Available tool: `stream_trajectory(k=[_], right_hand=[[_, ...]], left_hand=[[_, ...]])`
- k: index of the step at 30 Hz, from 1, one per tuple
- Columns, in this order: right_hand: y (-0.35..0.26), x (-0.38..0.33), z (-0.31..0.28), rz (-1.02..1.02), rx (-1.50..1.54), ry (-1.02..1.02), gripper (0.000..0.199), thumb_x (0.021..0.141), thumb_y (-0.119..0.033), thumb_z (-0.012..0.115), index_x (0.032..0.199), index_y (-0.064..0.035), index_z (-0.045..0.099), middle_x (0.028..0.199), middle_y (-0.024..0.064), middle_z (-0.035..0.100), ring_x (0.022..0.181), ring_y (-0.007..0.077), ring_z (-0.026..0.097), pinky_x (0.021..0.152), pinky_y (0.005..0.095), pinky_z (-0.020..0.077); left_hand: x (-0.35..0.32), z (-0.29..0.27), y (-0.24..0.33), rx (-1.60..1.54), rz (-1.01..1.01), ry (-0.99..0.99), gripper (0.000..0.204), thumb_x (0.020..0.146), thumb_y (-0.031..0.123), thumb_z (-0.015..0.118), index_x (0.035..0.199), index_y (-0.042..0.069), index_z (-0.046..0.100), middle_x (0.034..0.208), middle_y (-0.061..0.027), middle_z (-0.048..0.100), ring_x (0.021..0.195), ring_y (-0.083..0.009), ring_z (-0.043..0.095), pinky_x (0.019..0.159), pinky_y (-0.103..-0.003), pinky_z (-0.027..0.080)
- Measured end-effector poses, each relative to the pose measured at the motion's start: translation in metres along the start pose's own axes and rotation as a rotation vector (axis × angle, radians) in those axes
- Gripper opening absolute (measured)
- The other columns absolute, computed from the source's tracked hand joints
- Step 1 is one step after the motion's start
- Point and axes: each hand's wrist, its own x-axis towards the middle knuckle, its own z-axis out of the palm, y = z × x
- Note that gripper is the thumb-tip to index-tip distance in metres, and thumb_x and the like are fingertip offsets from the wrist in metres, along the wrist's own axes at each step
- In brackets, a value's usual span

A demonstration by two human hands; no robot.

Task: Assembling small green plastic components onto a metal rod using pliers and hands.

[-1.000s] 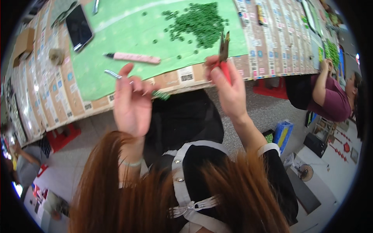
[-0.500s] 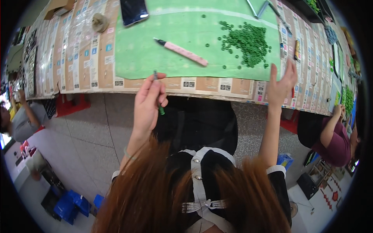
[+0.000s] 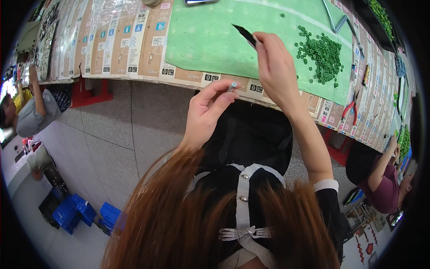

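My left hand [image 3: 207, 110] is just in front of the table's near edge, its thumb and fingers closed on a thin rod [image 3: 232, 86] with a round silvery-blue end. The rest of the rod is hidden by the fingers. Over the green mat [image 3: 210, 45], my right hand [image 3: 278, 74] grips a craft knife [image 3: 244, 34]; its dark pointed blade sticks out toward the far left, while the palm covers the handle. To the right of that hand lies a loose heap of small green rings [image 3: 324, 58].
Red-handled pliers [image 3: 350, 110] lie at the table's right, near a yellow-and-black tool [image 3: 366, 75]. A metal tool [image 3: 342, 22] crosses the mat's far right edge. A phone [image 3: 199, 2] is at the far edge. Co-workers sit at both sides, one in a maroon top [image 3: 384, 190].
My right hand has moved left over the mat and picked up the pink-handled craft knife. My left hand now points the rod's end upward toward the view. The whole view has shifted.
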Motion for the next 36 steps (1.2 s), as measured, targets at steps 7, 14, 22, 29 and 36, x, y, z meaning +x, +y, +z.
stream_trajectory(k=[7,14,22,29,36], right_hand=[[-0.032,-0.037,-0.044,0.082,0.359,-0.282,0.014,0.081,-0.008,0.060,0.094,-0.0016,0.058,0.075,0.0119,0.059,0.065,0.0264,0.059,0.057,0.0319,0.0461],[-0.023,-0.038,-0.046,-0.049,0.072,-0.296,0.031,0.075,-0.032,0.069,0.074,-0.0059,0.053,0.059,0.0061,0.054,0.049,0.0222,0.053,0.043,0.0313,0.0395],[-0.028,-0.046,-0.045,0.022,0.038,-0.241,0.033,0.076,-0.034,0.068,0.070,-0.0062,0.050,0.056,0.0066,0.051,0.048,0.0235,0.053,0.043,0.0322,0.0390],[-0.030,-0.048,-0.043,0.022,0.037,-0.213,0.034,0.078,-0.035,0.066,0.069,-0.0063,0.050,0.057,0.0066,0.052,0.048,0.0238,0.053,0.043,0.0326,0.0391],[-0.027,-0.049,-0.038,-0.059,-0.039,-0.183,0.036,0.079,-0.035,0.065,0.065,-0.0071,0.047,0.054,0.0062,0.049,0.046,0.0234,0.051,0.041,0.0327,0.0384]], left_hand=[[0.003,0.005,0.004,0.066,0.060,-0.035,0.018,0.087,0.000,0.054,0.104,-0.002,0.059,0.097,-0.0049,0.060,0.090,-0.0097,0.054,0.078,-0.024,0.043],[0.002,0.020,0.010,0.329,0.098,-0.019,0.018,0.081,-0.003,0.057,0.098,0.001,0.063,0.091,-0.0064,0.060,0.085,-0.0158,0.054,0.077,-0.026,0.042],[0.000,0.027,0.009,0.484,0.205,0.052,0.021,0.076,-0.004,0.062,0.096,0.004,0.065,0.090,-0.0060,0.062,0.085,-0.0193,0.053,0.076,-0.029,0.042],[0.001,0.025,0.006,0.622,0.357,0.124,0.026,0.072,-0.005,0.064,0.095,0.006,0.067,0.087,-0.0046,0.062,0.083,-0.0192,0.052,0.073,-0.029,0.043],[0.001,0.026,0.008,0.758,0.472,0.132,0.030,0.068,-0.004,0.067,0.096,0.006,0.069,0.084,-0.0043,0.062,0.078,-0.0187,0.052,0.069,-0.028,0.044]])
